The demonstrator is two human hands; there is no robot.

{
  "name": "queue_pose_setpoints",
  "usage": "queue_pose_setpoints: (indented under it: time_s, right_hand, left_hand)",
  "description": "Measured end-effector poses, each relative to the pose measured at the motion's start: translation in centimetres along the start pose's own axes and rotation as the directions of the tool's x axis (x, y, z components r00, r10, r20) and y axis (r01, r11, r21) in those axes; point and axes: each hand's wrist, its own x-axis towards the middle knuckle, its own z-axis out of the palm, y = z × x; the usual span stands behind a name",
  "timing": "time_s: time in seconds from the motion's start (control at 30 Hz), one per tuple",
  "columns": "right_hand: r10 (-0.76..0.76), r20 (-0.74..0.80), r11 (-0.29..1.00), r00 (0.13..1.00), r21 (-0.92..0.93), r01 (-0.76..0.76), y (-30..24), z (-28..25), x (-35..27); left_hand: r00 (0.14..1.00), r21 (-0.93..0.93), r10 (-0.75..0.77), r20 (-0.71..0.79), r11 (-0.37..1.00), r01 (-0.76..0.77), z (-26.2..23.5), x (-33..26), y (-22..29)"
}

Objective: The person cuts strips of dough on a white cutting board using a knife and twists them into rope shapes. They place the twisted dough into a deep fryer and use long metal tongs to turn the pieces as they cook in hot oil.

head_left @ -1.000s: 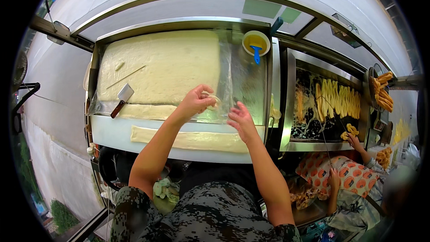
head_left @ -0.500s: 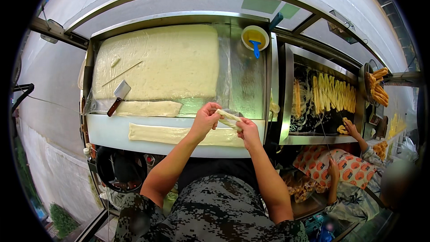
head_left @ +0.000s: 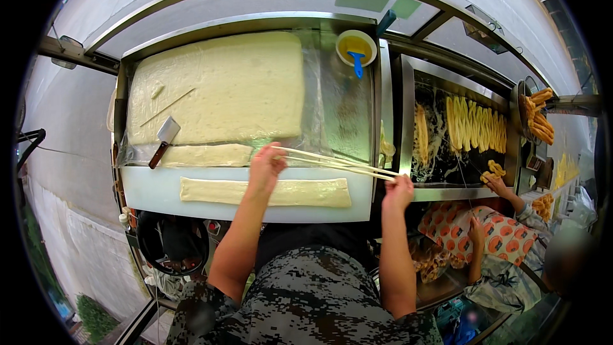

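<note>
Long thin dough strands (head_left: 338, 163) stretch between my two hands, above the right part of the worktop. My left hand (head_left: 267, 165) is closed on their left end. At the right end, beside the fryer's near corner, my right hand (head_left: 398, 191) pinches the strands. Below them a flat dough strip (head_left: 211, 192) lies on the white board (head_left: 150, 186). A shorter dough strip (head_left: 204, 155) lies just beyond the board. Behind it, a large dough slab (head_left: 223, 83) rests under clear film. A cleaver (head_left: 167, 134) with a wooden handle lies across the slab's near-left edge.
A bowl (head_left: 356, 48) with yellow liquid and a blue brush stands at the back right. To the right, several dough sticks float in the oil fryer (head_left: 407, 134). A co-worker's hand (head_left: 497, 183) is at its near edge. Fried sticks (head_left: 539, 118) fill a basket beyond.
My hands have moved apart, left hand leftward and right hand rightward. The short twisted dough between them is now drawn out into long thin strands.
</note>
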Motion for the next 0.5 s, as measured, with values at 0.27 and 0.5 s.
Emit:
queue_pose_setpoints:
  time_s: [0.27,0.5]
  right_hand:
    - [-0.199,0.318,0.420,0.927,-0.827,0.374,-3.6,-10.9,1.7]
    - [-0.019,0.108,0.730,0.994,-0.678,0.088,-4.8,-16.7,2.0]
  left_hand:
    - [0.998,-0.029,-0.025,0.051,0.999,0.026,-4.7,2.8,2.8]
    - [0.994,0.204,-0.107,0.011,0.974,0.102,-0.1,3.9,1.9]
